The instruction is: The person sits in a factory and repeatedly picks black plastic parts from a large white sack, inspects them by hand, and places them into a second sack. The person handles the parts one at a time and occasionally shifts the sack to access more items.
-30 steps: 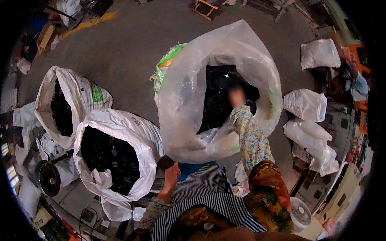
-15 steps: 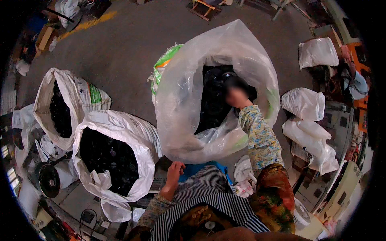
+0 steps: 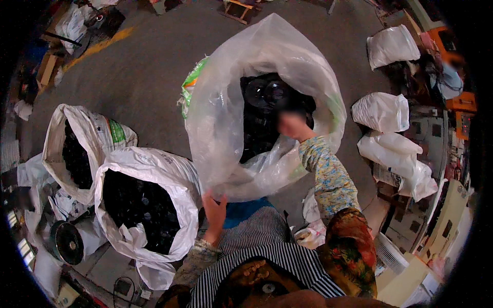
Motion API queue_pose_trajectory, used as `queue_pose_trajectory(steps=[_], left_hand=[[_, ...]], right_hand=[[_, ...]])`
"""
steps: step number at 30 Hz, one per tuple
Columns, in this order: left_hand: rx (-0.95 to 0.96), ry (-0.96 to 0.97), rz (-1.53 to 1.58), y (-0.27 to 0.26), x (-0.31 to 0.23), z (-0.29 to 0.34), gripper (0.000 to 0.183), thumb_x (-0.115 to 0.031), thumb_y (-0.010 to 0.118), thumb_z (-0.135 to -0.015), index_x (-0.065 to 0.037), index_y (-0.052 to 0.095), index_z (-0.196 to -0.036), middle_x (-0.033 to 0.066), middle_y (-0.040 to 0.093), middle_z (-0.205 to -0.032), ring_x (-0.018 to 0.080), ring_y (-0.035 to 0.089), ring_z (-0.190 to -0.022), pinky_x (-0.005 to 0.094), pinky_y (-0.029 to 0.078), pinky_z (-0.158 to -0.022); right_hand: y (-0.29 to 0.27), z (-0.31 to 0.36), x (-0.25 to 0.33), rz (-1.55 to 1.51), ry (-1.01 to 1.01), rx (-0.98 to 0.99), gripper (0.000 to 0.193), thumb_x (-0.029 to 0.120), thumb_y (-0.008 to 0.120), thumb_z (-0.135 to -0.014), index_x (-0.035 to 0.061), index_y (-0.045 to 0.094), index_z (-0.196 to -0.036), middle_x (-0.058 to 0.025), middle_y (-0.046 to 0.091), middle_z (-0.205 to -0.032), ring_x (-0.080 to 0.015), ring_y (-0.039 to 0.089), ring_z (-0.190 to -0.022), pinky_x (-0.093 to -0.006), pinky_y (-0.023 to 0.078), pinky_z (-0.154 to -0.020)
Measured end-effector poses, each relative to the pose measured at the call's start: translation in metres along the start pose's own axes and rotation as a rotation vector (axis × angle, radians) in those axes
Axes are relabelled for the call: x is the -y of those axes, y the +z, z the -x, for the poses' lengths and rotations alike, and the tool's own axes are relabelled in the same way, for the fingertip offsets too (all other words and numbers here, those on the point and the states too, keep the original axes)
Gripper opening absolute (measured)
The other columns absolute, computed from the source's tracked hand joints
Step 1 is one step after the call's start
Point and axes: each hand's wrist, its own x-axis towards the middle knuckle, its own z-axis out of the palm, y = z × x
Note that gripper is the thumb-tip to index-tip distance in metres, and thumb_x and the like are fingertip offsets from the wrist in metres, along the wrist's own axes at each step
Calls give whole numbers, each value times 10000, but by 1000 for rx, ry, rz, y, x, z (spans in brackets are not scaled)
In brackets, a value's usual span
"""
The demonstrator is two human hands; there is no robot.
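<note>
A large translucent plastic liner bag (image 3: 215, 128) stands wide-mouthed in front of me, inside a white and green woven sack (image 3: 192, 84). Black round, shiny plastic parts (image 3: 264, 95) lie within it. Reaching in over the right side of its mouth, my right hand (image 3: 297, 126) is just above the parts; its fingers are smeared, so whether it holds one cannot be told. My left hand (image 3: 214, 213) is raised at the liner's near left edge, finger and thumb apart, fingertips at or touching the plastic.
Two open white woven sacks of black pieces stand at the left, a nearer sack (image 3: 187, 226) and a farther sack (image 3: 100, 149). A black fan (image 3: 68, 242) is beside them. Several stuffed white bags, including a white bag (image 3: 380, 113), line the right side.
My left hand has risen to the liner's near edge and its fingers have straightened. My right hand has drawn back slightly toward me inside the liner. The whole view has shifted a little.
</note>
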Motion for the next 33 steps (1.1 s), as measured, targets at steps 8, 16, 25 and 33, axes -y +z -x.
queue_pose_trajectory(steps=[8, 16, 25, 33], left_hand=[[126, -126, 207, 38, 57, -140, 577, -241, 678, -789, 25, 467, -1255, 191, 542, -1182, 309, 526, -1087, 393, 416, -940], [12, -508, 1179, -112, -63, -128, 325, -129, 552, -875, 17, 536, -1166, 98, 617, -1033, 206, 610, -893, 315, 506, -750], [87, -477, 1061, -97, -39, -102, 429, -178, 602, -880, -11, 464, -1251, 63, 554, -1167, 176, 535, -1040, 320, 431, -887], [133, -544, 897, -70, -60, -59, 592, -143, 628, -860, -51, 321, -1358, 101, 483, -1252, 202, 506, -1077, 339, 433, -895]], right_hand=[[76, 62, -2, 817, -47, -638, 376, 321, 672, -797, -2, 563, -956, -131, 585, -939, -282, 598, -724, -407, 521, -642], [-76, 48, -58, 1371, -424, -1181, 503, 226, 658, -770, -1, 496, -1188, -206, 618, -976, -355, 595, -851, -437, 475, -756], [-91, 32, -84, 761, 130, -572, 238, 299, 634, -813, 72, 647, -882, -102, 635, -784, -246, 605, -747, -349, 463, -696], [4, 5, -29, -99, 76, -880, 260, 110, 600, -815, 95, 397, -976, -71, 522, -731, -165, 490, -468, -314, 389, -392]])
